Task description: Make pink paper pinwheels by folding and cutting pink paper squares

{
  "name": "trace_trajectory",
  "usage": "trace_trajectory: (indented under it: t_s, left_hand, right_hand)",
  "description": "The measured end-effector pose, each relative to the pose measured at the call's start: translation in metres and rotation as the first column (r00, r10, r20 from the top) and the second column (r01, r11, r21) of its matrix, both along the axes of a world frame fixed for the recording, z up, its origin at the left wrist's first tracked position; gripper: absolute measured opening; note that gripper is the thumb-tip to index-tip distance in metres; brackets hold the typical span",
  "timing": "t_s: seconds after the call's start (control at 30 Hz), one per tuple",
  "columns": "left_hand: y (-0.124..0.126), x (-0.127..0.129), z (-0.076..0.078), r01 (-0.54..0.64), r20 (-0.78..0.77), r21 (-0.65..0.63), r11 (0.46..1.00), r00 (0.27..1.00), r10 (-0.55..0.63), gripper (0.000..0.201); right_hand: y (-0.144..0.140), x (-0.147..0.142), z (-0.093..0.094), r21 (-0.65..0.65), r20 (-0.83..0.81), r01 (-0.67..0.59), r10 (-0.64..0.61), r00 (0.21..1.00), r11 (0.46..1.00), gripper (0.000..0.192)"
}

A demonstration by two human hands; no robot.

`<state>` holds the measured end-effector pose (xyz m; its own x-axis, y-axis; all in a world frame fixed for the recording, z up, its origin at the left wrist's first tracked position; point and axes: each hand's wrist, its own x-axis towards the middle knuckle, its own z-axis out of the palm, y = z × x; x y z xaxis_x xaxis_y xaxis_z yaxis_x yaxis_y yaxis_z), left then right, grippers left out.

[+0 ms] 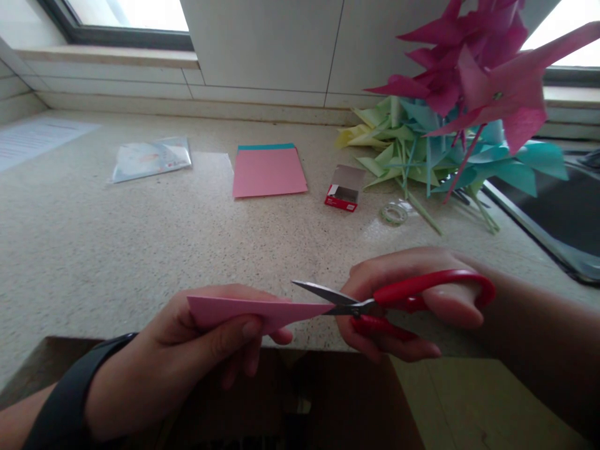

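Note:
My left hand (pixel 206 340) pinches a folded piece of pink paper (pixel 262 312) between thumb and fingers, just above the counter's front edge. Its narrow right-hand tip reaches between the blades of the scissors (pixel 359 307). The scissors have red handles and steel blades, which stand apart with the paper's corner at their base. My right hand (pixel 398 306) is closed around the red handles, thumb and fingers through the loops. A dark band circles my left wrist.
On the speckled counter (pixel 140 237) lie a stack of pink and blue paper (pixel 269 172), a clear plastic packet (pixel 152 159), an open small red box (pixel 344 189) and a tape roll (pixel 394 214). Paper pinwheels (pixel 450 125) rise at the right, beside a dark sink (pixel 562 206).

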<state>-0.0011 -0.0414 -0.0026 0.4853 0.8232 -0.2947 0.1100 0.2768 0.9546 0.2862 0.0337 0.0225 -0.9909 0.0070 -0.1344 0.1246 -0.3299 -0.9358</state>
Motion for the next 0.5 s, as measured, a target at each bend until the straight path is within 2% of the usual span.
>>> trace_trajectory:
  t_s: [0.13,0.3,0.37,0.5]
  left_hand:
    - [0.0,-0.004,-0.003,0.062,0.043,0.011,0.998,0.997,-0.062,0.03]
    - [0.0,-0.004,-0.004,0.075,0.041,0.005,0.997,0.996,-0.075,0.029]
    - [0.0,-0.004,-0.003,0.074,0.053,0.007,0.997,0.996,-0.074,0.028]
    - [-0.001,-0.002,-0.002,0.052,0.098,-0.019,0.998,0.994,-0.05,0.026]
  right_hand:
    - [0.001,0.0,-0.001,0.011,-0.062,0.026,-0.025,0.998,1.0,0.065]
    - [0.001,0.003,0.011,0.084,0.165,0.017,-0.031,0.986,0.996,0.081]
    - [0.002,0.005,0.012,0.075,0.193,-0.016,0.001,0.981,0.997,0.082]
    - [0.004,0.007,0.009,0.055,0.199,0.002,-0.013,0.98,0.999,0.081]
